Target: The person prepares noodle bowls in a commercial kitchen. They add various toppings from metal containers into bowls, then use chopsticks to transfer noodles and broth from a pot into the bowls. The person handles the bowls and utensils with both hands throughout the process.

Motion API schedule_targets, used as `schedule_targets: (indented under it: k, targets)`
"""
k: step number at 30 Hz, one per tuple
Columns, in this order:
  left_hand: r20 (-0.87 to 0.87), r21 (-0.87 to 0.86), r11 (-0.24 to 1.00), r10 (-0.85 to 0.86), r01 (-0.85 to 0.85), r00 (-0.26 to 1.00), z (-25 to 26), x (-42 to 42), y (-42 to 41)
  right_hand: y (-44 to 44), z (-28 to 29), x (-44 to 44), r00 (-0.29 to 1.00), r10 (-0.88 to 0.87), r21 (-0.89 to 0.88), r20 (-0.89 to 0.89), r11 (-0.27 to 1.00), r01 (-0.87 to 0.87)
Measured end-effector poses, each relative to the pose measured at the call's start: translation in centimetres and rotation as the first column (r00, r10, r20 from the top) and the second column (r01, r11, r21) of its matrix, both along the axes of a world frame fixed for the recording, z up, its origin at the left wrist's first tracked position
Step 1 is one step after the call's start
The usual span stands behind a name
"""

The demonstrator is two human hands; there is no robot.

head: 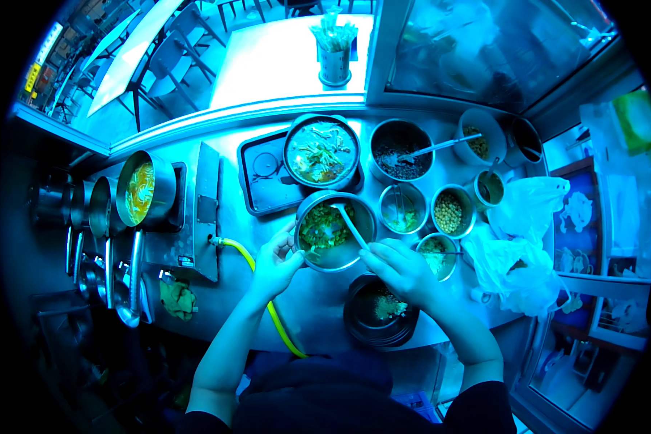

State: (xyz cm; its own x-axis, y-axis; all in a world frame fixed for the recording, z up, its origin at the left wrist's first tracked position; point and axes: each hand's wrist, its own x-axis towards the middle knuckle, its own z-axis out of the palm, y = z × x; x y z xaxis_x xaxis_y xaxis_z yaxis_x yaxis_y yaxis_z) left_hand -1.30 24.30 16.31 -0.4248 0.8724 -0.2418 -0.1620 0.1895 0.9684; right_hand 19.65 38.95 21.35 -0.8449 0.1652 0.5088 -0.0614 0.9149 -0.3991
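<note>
A round metal container of chopped greens [343, 265] is in front of me, and my left hand [278, 264] grips its left side. The handle of a light-coloured spoon [352, 227] is in my right hand [396, 268]; its head rests among the greens. Just beyond stands a bowl of noodle soup [321, 152] topped with greens, on a dark rectangular tray [263, 203]. Nearer my body, below my right hand, a stack of dark bowls [380, 339] has chopped food in the top one.
Metal pots of sauce [377, 168], beans [449, 213] and other toppings stand on the right, beside white plastic bags [521, 266]. Long-handled saucepans [165, 187] sit at the left by a stove [206, 217]. A yellow hose [274, 314] crosses the steel counter. A utensil holder [334, 68] stands beyond the ledge.
</note>
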Motion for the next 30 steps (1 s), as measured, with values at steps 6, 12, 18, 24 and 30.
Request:
schedule_targets:
  k: [6, 12, 18, 24, 30]
  targets:
    - [-0.108, 0.067, 0.998, 0.013, -0.005, 0.994, 5.5, -3.9, 2.3, 1.8, 2.1, -4.1, 0.979, 0.198, 0.086, -0.051, 0.977, -0.193]
    - [-0.094, 0.051, 0.995, 0.091, -0.086, 0.991, 5.5, -5.7, 4.7, 4.5, 2.1, -5.9, 0.996, -0.067, -0.071, -0.056, 0.996, 0.063]
    - [-0.199, -0.069, 0.991, 0.095, -0.110, 0.975, 4.3, -6.2, 6.0, 3.0, -2.8, -7.1, 0.930, -0.365, -0.959, 0.045, 0.245, 0.143]
    - [-0.160, -0.045, 0.986, 0.153, -0.162, 0.975, 3.8, -6.7, 7.6, 2.7, -7.0, -10.0, 0.890, -0.456, -0.993, 0.014, -0.109, -0.040]
    - [-0.051, -0.091, 0.972, 0.213, -0.217, 0.976, 3.0, -8.4, 8.9, 4.3, -7.8, -12.2, 0.869, -0.494, -0.973, -0.026, -0.187, -0.135]
